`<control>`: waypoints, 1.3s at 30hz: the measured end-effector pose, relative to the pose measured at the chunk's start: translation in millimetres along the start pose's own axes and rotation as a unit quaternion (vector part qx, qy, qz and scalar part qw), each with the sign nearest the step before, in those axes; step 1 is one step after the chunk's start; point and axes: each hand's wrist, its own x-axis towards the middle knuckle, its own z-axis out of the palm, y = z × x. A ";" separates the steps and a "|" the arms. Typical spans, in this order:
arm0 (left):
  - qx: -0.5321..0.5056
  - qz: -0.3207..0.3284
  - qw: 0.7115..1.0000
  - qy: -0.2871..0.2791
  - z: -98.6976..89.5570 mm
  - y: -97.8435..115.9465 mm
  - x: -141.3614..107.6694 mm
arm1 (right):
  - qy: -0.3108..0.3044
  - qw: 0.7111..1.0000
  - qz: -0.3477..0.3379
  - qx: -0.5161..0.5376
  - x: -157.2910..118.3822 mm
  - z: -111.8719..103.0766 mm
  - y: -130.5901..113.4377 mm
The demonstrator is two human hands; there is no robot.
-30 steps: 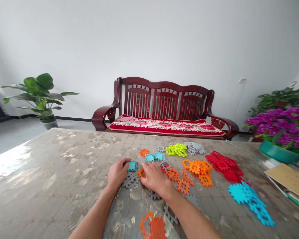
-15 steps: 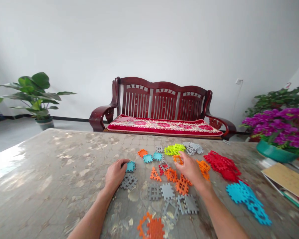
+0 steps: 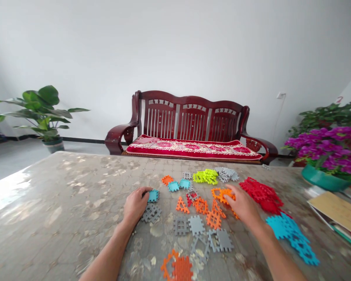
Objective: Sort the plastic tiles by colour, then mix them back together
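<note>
Presently, the left hand [image 3: 135, 205] rests on the worktop [image 3: 76, 210], fingers curled at the left edge of a blue tile [image 3: 154, 196]; whether they clamp it cannot be determined. The right hand [image 3: 242, 202] is at the orange pile [image 3: 219, 194], index finger and thumb slightly apart over its right portion; a grip cannot be confirmed there either.

Compared with half a second ago, the right hand has shifted rightward from a spot just below the yellow-green pile [image 3: 205, 176], where an orange tile showed at its fingertips. The left hand is unchanged.

The blue tile lies just right of the left fingers, with grey tiles [image 3: 151, 214] nearer the wearer. The orange pile extends left of the right fingers and partly beneath them; the red pile [image 3: 261, 195] lies beyond that hand's right side.
</note>
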 end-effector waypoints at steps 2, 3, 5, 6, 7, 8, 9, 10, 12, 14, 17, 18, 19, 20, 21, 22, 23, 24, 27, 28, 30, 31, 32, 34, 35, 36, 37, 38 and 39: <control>0.000 -0.001 1.000 -0.004 -0.9 1.2 -0.1 | -0.063 0.995 -0.079 0.019 -9.4 8.4 -13.4; 0.000 -0.002 1.000 -0.005 -1.3 1.7 -0.3 | -0.113 0.983 -0.144 0.033 -15.1 12.2 -20.8; 0.001 -0.003 1.000 -0.003 -1.9 2.4 -0.8 | -0.204 0.942 -0.262 0.058 -27.6 18.4 -34.9; 0.002 -0.002 1.000 -0.002 -2.1 2.6 -1.1 | -0.243 0.919 -0.305 0.066 -33.9 20.8 -40.7; 0.001 -0.001 1.000 0.000 -2.2 2.7 -1.4 | -0.273 0.900 -0.332 0.069 -40.1 22.9 -45.5; 0.001 0.000 1.000 0.001 -2.2 2.7 -1.7 | -0.299 0.884 -0.352 0.072 -46.0 24.8 -49.2; 0.000 0.001 1.000 0.001 -2.1 2.7 -1.9 | -0.323 0.868 -0.369 0.074 -51.5 26.6 -51.8; -0.002 0.002 1.000 0.000 -1.9 2.6 -1.9 | -0.342 0.854 -0.385 0.076 -56.7 28.3 -53.5; -0.003 0.004 1.000 -0.002 -1.5 2.4 -1.7 | -0.365 0.828 -0.417 0.086 -65.8 32.0 -55.7; -0.005 0.006 1.000 -0.003 -1.2 2.3 -1.4 | -0.366 0.813 -0.444 0.095 -73.0 36.3 -58.2; -0.005 0.005 1.000 0.000 -1.1 2.3 -1.1 | -0.335 0.827 -0.441 0.092 -78.0 45.4 -64.9; -0.005 0.005 1.000 0.001 -1.2 2.3 -1.1 | -0.322 0.839 -0.430 0.087 -77.9 48.9 -67.7; -0.005 0.005 1.000 0.001 -1.3 2.3 -1.2 | -0.308 0.852 -0.416 0.080 -76.9 52.4 -70.5; -0.005 0.005 1.000 0.001 -1.5 2.3 -1.2 | -0.290 0.865 -0.402 0.072 -75.3 55.8 -73.3; -0.005 0.005 1.000 0.000 -1.6 2.3 -1.3 | -0.272 0.877 -0.391 0.064 -73.2 58.9 -75.9; -0.005 0.006 1.000 0.000 -1.7 2.3 -1.3 | -0.254 0.887 -0.382 0.057 -70.9 61.6 -78.3; -0.005 0.005 1.000 0.000 -1.8 2.3 -1.4 | -0.234 0.897 -0.373 0.051 -68.8 63.9 -80.6; -0.004 0.005 1.000 0.002 -1.9 2.3 -1.4 | -0.215 0.905 -0.364 0.045 -67.2 65.8 -82.8; 0.000 0.007 1.000 0.005 -1.6 2.0 -1.2 | -0.175 0.923 -0.341 0.043 -66.7 69.0 -90.2; 0.000 0.009 1.000 0.004 -1.5 1.8 -1.1 | -0.172 0.923 -0.342 0.049 -68.1 69.3 -93.2; -0.004 0.012 1.000 0.002 -0.8 1.1 -0.6 | -0.186 0.911 -0.363 0.062 -72.4 69.4 -99.7; -0.007 0.013 1.000 0.001 -0.4 0.5 -0.3 | -0.198 0.903 -0.377 0.064 -74.7 69.3 -103.0; -0.010 0.014 1.000 0.001 0.1 -0.2 0.0 | -0.213 0.893 -0.391 0.062 -76.7 69.2 -105.9; -0.014 0.015 1.000 0.002 1.3 -1.7 0.7 | -0.241 0.877 -0.413 0.053 -79.1 69.1 -110.6; -0.016 0.015 1.000 0.002 1.9 -2.4 1.0 | -0.251 0.871 -0.420 0.047 -79.5 69.1 -112.1; -0.018 0.014 1.000 0.003 2.5 -2.9 1.2 | -0.259 0.866 -0.426 0.043 -79.4 69.0 -113.2; -0.019 0.015 1.000 0.003 2.9 -3.3 1.3 | -0.263 0.862 -0.432 0.041 -79.2 68.8 -113.7; -0.019 0.016 1.000 0.003 3.2 -3.5 1.3 | -0.266 0.859 -0.436 0.041 -79.0 68.5 -113.9; -0.018 0.017 1.000 0.002 3.3 -3.4 1.2 | -0.267 0.857 -0.440 0.043 -79.0 68.2 -113.9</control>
